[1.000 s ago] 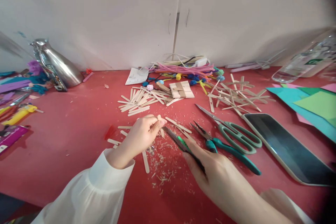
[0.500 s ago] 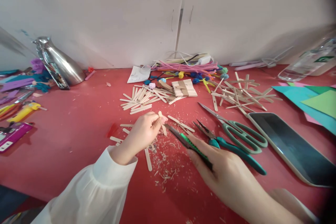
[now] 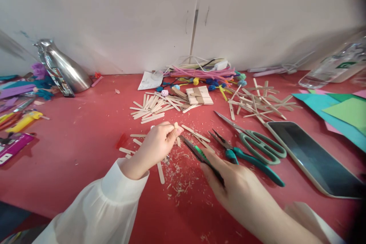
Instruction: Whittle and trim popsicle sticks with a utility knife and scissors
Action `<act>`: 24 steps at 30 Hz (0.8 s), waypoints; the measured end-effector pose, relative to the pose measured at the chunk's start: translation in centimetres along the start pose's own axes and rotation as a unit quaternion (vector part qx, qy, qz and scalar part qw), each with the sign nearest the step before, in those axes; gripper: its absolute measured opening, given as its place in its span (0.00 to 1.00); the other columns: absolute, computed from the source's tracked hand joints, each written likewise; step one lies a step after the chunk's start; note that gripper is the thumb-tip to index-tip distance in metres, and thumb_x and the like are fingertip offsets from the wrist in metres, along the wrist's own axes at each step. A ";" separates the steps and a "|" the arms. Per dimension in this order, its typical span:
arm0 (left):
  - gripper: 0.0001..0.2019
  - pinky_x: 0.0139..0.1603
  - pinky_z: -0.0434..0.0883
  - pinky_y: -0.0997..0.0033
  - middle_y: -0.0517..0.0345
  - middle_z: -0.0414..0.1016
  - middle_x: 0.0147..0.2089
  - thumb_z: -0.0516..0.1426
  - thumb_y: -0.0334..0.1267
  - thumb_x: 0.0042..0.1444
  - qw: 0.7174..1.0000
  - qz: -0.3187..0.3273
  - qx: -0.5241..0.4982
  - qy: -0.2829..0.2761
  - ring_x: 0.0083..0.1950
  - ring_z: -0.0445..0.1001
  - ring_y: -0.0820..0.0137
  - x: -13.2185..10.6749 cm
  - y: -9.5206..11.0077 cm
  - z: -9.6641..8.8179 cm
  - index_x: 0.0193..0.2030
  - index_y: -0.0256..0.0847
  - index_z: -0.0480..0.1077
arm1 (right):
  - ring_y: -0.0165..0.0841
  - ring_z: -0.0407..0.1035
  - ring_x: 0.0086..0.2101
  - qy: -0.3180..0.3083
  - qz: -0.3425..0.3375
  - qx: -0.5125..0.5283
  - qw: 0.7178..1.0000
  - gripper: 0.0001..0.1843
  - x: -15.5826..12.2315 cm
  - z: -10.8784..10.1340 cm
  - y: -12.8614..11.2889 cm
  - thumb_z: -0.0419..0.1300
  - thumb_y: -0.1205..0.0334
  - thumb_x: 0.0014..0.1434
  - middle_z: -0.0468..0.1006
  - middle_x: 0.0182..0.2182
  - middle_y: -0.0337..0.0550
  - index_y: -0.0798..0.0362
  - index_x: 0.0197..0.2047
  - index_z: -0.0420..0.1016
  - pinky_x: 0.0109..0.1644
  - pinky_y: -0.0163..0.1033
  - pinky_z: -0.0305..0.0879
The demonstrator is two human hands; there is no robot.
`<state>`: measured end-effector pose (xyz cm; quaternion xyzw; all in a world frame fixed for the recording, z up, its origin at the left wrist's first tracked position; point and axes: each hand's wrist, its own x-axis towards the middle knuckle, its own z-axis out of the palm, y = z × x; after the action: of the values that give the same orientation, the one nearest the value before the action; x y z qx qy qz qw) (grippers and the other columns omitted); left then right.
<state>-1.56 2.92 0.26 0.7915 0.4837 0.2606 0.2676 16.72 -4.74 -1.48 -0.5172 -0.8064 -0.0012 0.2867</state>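
My left hand [image 3: 156, 146] is closed in a pinch on a short wooden craft stick [image 3: 176, 126], held upright just above the red table [image 3: 85, 129]. My right hand [image 3: 234, 183] grips a green-handled utility knife [image 3: 200, 155], its blade pointing up-left toward the stick, a small gap between them. Wood shavings [image 3: 178, 183] lie scattered on the table under and between both hands. Cut stick pieces [image 3: 160, 171] lie beside my left hand.
Green pliers [image 3: 243, 156] and green scissors [image 3: 254, 141] lie right of the knife, then a dark tablet [image 3: 311, 156]. Piles of sticks [image 3: 154, 106], a stick block [image 3: 198, 96], pipe cleaners [image 3: 203, 74], coloured paper [image 3: 340, 116], a plastic bottle [image 3: 331, 66] and a metal jug [image 3: 63, 68] lie farther out.
Both hands stay almost in place; the knife tip shifted slightly beside the stick. The view wobbled a little.
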 end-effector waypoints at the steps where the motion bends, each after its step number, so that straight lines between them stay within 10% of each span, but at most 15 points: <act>1: 0.20 0.34 0.68 0.71 0.56 0.71 0.31 0.44 0.47 0.61 1.000 0.000 -0.004 0.001 0.30 0.71 0.72 0.0 -0.1 0.1 0.26 0.38 0.68 | 0.35 0.70 0.14 -0.028 0.029 0.037 0.999 0.17 0.0 0.0 -0.1 0.44 0.63 0.61 0.74 0.14 0.41 0.61 0.39 0.72 0.14 0.34 0.59; 9: 0.21 0.38 0.71 0.70 0.53 0.73 0.33 0.45 0.47 0.61 0.999 -0.013 -0.044 0.015 0.33 0.73 0.72 0.2 -1.0 0.6 0.24 0.37 0.68 | 0.26 0.60 0.11 -0.175 0.228 0.303 0.909 0.16 0.6 -0.6 -0.5 0.43 0.53 0.62 0.67 0.15 0.31 0.50 0.29 0.63 0.13 0.30 0.57; 16: 0.21 0.35 0.71 0.70 0.54 0.74 0.30 0.44 0.47 0.61 0.999 -0.025 -0.041 0.004 0.31 0.73 0.71 0.1 -1.0 0.4 0.26 0.37 0.69 | 0.31 0.65 0.11 -0.055 0.073 0.095 0.991 0.13 0.6 -1.2 0.2 0.46 0.60 0.59 0.70 0.12 0.34 0.52 0.36 0.72 0.13 0.33 0.56; 24: 0.19 0.32 0.69 0.72 0.55 0.72 0.31 0.45 0.46 0.61 1.000 -0.009 -0.013 0.011 0.29 0.71 0.72 0.0 -0.5 0.3 0.30 0.37 0.71 | 0.35 0.71 0.14 0.026 -0.019 -0.026 0.999 0.17 0.7 -0.7 0.2 0.44 0.64 0.60 0.76 0.16 0.40 0.58 0.37 0.74 0.14 0.34 0.61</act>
<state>-1.71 3.08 -0.28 0.7808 0.4899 0.2733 0.2750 17.01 -4.28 -0.65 -0.5088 -0.8079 -0.0410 0.2945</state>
